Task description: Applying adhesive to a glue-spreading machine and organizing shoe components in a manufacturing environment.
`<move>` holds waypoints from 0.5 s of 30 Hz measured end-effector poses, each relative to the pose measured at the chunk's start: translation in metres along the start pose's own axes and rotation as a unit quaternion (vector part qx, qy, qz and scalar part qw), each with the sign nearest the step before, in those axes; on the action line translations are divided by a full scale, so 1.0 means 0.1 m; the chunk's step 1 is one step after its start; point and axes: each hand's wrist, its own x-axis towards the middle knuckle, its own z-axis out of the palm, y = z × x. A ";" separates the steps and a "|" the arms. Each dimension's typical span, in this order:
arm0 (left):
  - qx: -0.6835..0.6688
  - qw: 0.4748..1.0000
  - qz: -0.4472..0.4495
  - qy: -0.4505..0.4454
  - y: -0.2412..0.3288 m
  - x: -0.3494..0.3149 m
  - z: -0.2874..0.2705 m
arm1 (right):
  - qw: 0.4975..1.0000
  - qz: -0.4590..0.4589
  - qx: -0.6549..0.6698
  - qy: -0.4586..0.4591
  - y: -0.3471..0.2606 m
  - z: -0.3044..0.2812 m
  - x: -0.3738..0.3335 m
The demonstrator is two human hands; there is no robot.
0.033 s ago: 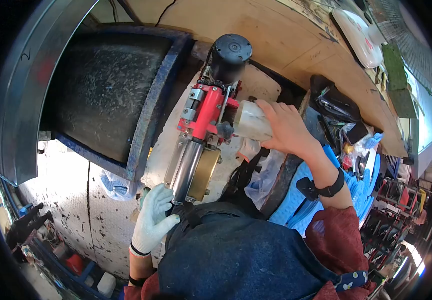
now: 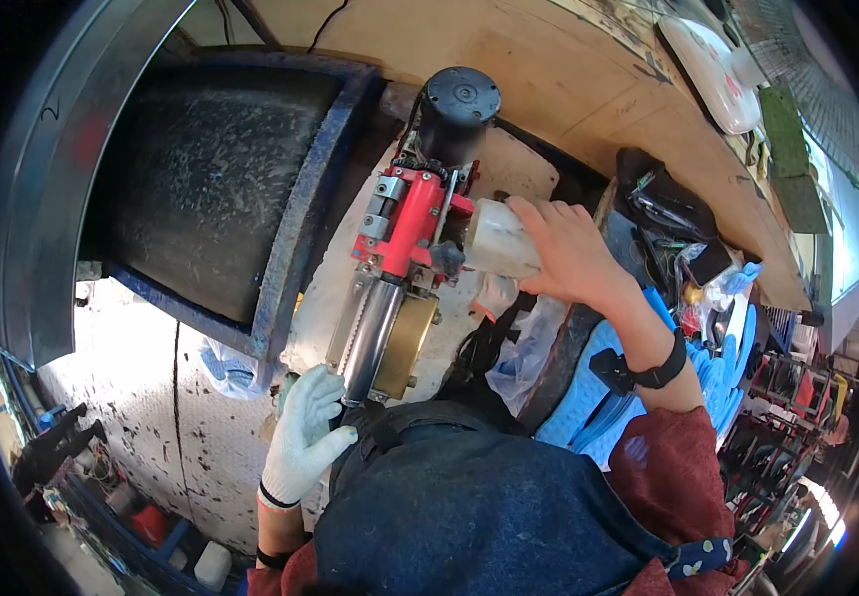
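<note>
The gloved left hand (image 2: pixel 302 442) is half-curled near the lower end of the steel roller (image 2: pixel 377 328), its grip unclear; the right hand (image 2: pixel 571 250) clasps a whitish cylinder (image 2: pixel 502 240) beside the red machine (image 2: pixel 415 223). Pale floor (image 2: pixel 137 397) shows below the blue frame (image 2: pixel 307 199) at left; blue pieces (image 2: pixel 581 397) crowd the right.

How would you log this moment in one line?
Left hand: gloved, beside near end of metal roller | Right hand: bare, holding pale cylinder | Machine: red-bodied
</note>
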 end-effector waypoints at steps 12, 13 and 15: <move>-0.010 1.000 -0.012 -0.001 0.03 -0.01 0.03 | 0.977 -0.069 -0.153 -0.133 -0.09 -0.43 0.47; -0.012 1.000 -0.013 0.003 0.01 -0.02 0.03 | 0.977 -0.069 -0.152 -0.133 -0.11 -0.45 0.50; -0.013 1.000 -0.015 0.008 -0.01 -0.04 0.02 | 0.968 -0.080 -0.183 -0.153 -0.15 -0.49 0.54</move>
